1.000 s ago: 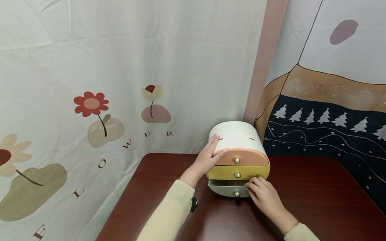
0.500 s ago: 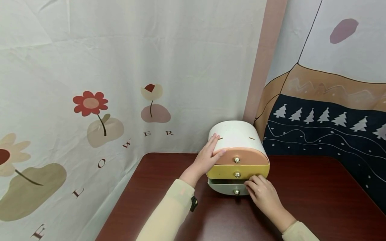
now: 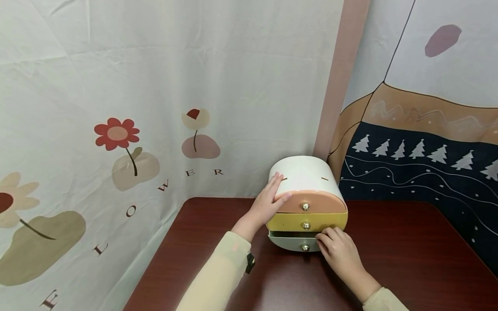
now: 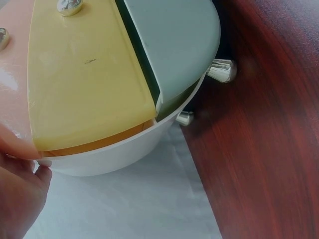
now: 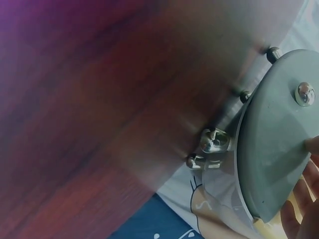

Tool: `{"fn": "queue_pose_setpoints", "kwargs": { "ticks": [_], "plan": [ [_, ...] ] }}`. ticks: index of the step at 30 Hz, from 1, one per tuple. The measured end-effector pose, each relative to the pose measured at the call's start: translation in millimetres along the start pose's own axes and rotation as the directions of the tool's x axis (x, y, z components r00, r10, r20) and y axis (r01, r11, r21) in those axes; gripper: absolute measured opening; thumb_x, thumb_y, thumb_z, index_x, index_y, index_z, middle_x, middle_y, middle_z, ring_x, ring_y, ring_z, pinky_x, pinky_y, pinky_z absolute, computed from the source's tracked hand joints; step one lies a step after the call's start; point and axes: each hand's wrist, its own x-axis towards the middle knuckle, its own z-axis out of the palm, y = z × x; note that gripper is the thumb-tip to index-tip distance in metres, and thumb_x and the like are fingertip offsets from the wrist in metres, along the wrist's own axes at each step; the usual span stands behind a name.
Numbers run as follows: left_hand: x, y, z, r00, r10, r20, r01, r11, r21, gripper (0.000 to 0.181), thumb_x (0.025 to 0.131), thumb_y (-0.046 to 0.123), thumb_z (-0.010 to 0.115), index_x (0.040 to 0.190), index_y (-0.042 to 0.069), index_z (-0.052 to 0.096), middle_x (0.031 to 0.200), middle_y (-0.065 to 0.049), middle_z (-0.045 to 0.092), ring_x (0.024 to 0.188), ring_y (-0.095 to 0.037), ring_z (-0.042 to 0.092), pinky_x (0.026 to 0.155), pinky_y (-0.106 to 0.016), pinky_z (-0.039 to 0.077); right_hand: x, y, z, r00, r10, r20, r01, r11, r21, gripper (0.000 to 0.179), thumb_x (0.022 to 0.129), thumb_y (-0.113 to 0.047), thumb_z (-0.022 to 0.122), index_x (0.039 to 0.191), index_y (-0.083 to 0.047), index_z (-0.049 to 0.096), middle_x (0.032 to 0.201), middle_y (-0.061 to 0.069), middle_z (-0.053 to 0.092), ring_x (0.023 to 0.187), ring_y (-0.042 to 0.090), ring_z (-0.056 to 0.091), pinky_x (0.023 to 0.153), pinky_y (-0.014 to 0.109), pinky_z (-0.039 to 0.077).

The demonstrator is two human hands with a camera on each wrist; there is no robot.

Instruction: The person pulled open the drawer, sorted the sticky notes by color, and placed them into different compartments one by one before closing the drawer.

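A small white rounded chest of drawers [image 3: 306,170] stands on the table, with an orange top drawer [image 3: 323,201], a yellow middle drawer [image 3: 285,222] and a grey-green bottom drawer [image 3: 285,243]. The bottom drawer sticks out slightly, leaving a dark gap above its front. My left hand [image 3: 265,208] rests against the chest's upper left side, fingers stretched along the white shell and thumb over the orange front. At the right end of the bottom drawer, my right hand [image 3: 341,251] pinches its top edge; the right wrist view shows the thumb [image 5: 313,145] on the green front.
Each drawer has a round metallic knob [image 3: 305,248]. Short shiny feet [image 4: 222,70] lift the chest off the dark red wooden table [image 3: 404,250]. Behind the table hang a pale flower-printed cloth [image 3: 249,95] and a navy tree-printed one [image 3: 412,172].
The bottom drawer has slid a little farther in, narrowing the gap above it, mostly in the first half second. The right hand keeps its place on the drawer edge; the left hand stays put.
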Motion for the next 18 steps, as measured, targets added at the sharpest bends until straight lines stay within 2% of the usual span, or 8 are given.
{"fn": "queue_pose_setpoints", "kwargs": {
  "ticks": [4, 9, 13, 18],
  "plan": [
    [0.0, -0.1, -0.2, 1.0, -0.002, 0.0, 0.002, 1.0, -0.001, 0.072, 0.094, 0.059, 0.04, 0.153, 0.025, 0.017, 0.16, 0.006, 0.009, 0.146, -0.015, 0.015, 0.114, -0.047, 0.023, -2.3, -0.3, -2.7, 1.0, 0.031, -0.004, -0.031, 0.999, -0.013, 0.016, 0.069, -0.017, 0.075, 0.083, -0.015, 0.069, 0.085, -0.002, 0.058, 0.079, 0.02, 0.054, 0.06, 0.038, 0.044],
    [0.3, -0.4, -0.2, 1.0, 0.001, -0.004, -0.001, 1.0, -0.003, 0.072, 0.094, 0.059, 0.041, 0.153, 0.024, 0.017, 0.16, 0.006, 0.009, 0.146, -0.016, 0.015, 0.114, -0.048, 0.023, -5.7, -2.6, -7.1, 0.997, 0.078, 0.001, -0.078, 0.997, 0.0, 0.014, 0.069, -0.022, 0.078, 0.078, -0.017, 0.068, 0.078, -0.006, 0.057, 0.07, 0.014, 0.054, 0.054, 0.033, 0.043],
    [0.3, -0.9, 0.1, 1.0, 0.001, -0.004, -0.001, 1.0, -0.002, 0.073, 0.094, 0.06, 0.04, 0.153, 0.023, 0.017, 0.16, 0.006, 0.009, 0.146, -0.016, 0.015, 0.114, -0.048, 0.023, -8.5, -6.8, -9.5, 0.996, 0.088, 0.026, -0.089, 0.996, 0.014, 0.012, 0.069, -0.02, 0.076, 0.079, -0.016, 0.07, 0.077, -0.006, 0.061, 0.069, 0.012, 0.058, 0.062, 0.035, 0.051],
    [0.6, -1.4, 0.7, 1.0, 0.005, -0.003, -0.005, 1.0, -0.005, 0.073, 0.094, 0.06, 0.04, 0.153, 0.023, 0.017, 0.16, 0.005, 0.009, 0.146, -0.016, 0.015, 0.114, -0.048, 0.023, -12.9, -13.3, -11.9, 0.99, 0.088, 0.114, -0.086, 0.996, -0.02, 0.022, 0.069, -0.015, 0.073, 0.091, -0.012, 0.074, 0.089, -0.001, 0.064, 0.081, 0.017, 0.062, 0.067, 0.038, 0.053]
  ]
}}
